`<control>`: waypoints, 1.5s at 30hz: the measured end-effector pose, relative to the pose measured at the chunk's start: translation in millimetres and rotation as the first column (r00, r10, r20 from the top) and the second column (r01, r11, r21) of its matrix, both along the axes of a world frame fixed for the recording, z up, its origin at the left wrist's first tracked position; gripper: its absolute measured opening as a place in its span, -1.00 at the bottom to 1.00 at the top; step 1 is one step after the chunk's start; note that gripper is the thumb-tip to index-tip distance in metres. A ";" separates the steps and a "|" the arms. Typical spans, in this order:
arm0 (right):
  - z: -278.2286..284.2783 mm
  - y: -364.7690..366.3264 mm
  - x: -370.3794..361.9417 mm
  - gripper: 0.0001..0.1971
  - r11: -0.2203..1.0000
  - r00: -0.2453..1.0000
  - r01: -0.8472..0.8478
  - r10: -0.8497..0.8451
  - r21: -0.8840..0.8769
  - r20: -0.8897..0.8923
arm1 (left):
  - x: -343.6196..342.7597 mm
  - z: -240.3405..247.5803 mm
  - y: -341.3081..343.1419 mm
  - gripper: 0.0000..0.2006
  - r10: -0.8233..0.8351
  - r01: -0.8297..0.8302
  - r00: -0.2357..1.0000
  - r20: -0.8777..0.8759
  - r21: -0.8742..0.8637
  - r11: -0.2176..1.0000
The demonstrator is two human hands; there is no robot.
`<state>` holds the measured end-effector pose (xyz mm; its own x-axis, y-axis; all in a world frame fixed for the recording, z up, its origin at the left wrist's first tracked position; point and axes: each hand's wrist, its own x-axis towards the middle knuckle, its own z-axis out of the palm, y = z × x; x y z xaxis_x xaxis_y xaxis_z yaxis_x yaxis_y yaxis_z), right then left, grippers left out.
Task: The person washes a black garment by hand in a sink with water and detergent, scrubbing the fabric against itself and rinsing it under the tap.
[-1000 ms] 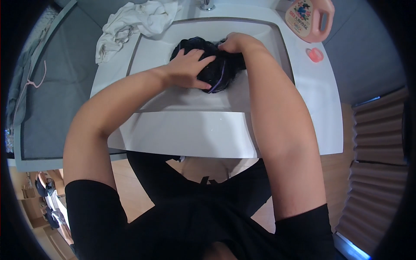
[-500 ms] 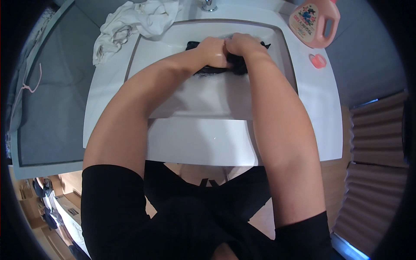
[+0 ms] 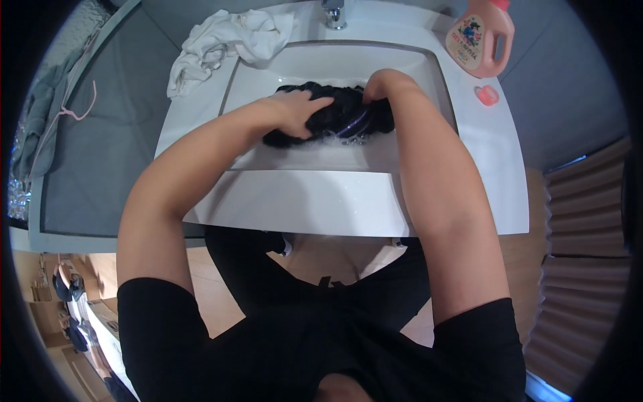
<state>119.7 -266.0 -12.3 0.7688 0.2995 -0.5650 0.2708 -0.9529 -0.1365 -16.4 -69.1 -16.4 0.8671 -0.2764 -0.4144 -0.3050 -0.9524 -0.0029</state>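
Note:
A wet black garment (image 3: 338, 110) lies bunched in the white sink basin (image 3: 268, 159), with suds and water along its near edge. My left hand (image 3: 297, 112) rests on the garment's left part, its thumb and fingers spread apart. At the garment's right end, my right hand (image 3: 388, 86) is bent downward with its fingers curled into the cloth; the fingertips are partly hidden. A small purplish, shiny strip shows on the garment between the hands.
A crumpled white cloth (image 3: 224, 43) sits on the counter at the back left, beside the chrome faucet (image 3: 335, 17). A pink handled bottle (image 3: 483, 40) stands back right, with a pink cap (image 3: 487, 96) near it. A pink hanger (image 3: 84, 110) is at far left.
My hands were close together, gripping the black garment. They have moved apart, the left one leftward with its fingers opened, and the garment now lies spread wider in the basin.

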 end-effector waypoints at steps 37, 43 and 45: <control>-91.1 50.2 -2.4 -0.25 0.749 0.533 -0.651 0.336 0.124 0.777 | -36.8 18.6 25.7 -0.22 0.206 -0.206 0.979 0.003 0.030 0.978; -33.6 74.6 -15.1 -0.11 0.903 0.804 -0.430 0.376 0.016 0.460 | -30.0 21.7 42.6 -0.18 0.246 -0.246 0.969 0.037 0.008 0.969; -13.9 63.2 -6.4 -0.05 0.920 0.903 -0.386 0.362 0.063 0.232 | -27.8 26.3 41.0 -0.19 0.256 -0.256 0.966 0.038 -0.017 0.967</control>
<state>113.3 -202.8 -26.1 0.6863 0.6373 -0.3506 0.6382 -0.7588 -0.1301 -44.2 -28.1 9.8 0.9250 -0.0477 -0.3769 -0.0509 -0.9987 0.0015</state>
